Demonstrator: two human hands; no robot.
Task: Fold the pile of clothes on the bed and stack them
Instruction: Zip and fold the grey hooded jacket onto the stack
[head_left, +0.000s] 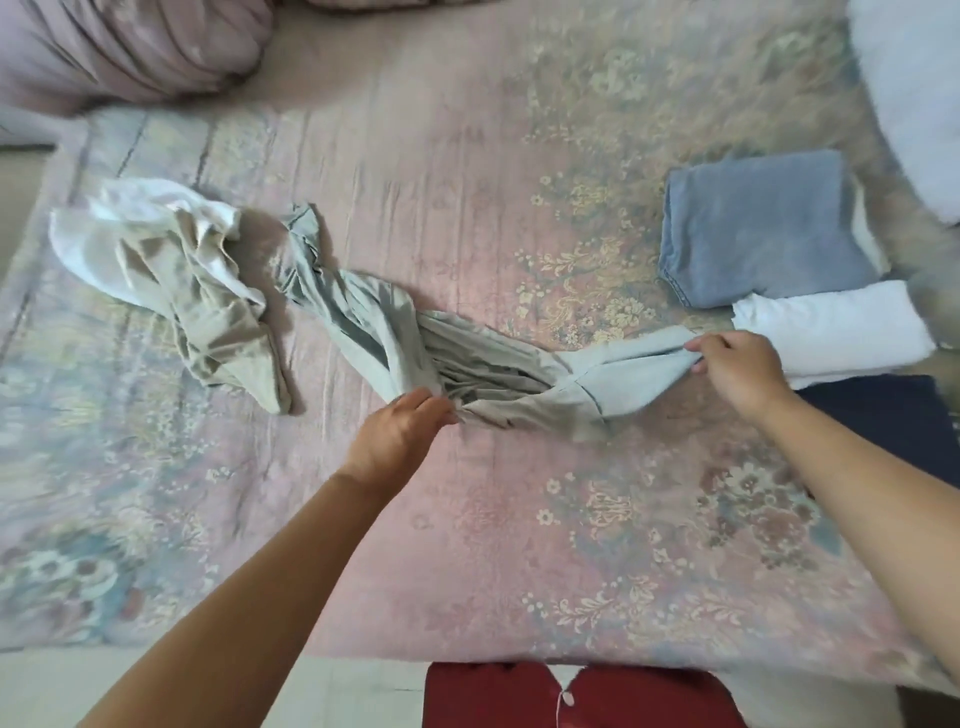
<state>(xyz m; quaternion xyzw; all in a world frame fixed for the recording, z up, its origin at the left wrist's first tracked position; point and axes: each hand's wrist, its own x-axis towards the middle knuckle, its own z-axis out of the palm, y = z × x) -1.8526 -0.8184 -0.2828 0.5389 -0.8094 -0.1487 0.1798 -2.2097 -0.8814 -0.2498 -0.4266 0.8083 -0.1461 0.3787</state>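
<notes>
Red trousers (582, 696) filled the bottom edge, right under the camera, and both bare arms reached out over the pink floral bedspread (467, 545). Left hand (400, 431) was down on the near end of the pale green garment (467, 364), fingers curled into the bunched cloth and gripping it. Right hand (737, 369) pinched the garment's far right end, thumb and fingers closed on the fabric edge. That green piece lay stretched and twisted across the middle of the bed, running from upper left down to the hands. Off to the left sat a crumpled beige and white garment (171, 270), unfolded, just beside the green one's far end. Over on the right, folded pieces were lined up: blue jeans (763, 228) farthest, a white folded item (831, 327) touching them just beside the right hand, and a dark navy one (893, 421) nearest, partly behind the right forearm. Mauve bedding (130, 47) bunched at the top left corner.
</notes>
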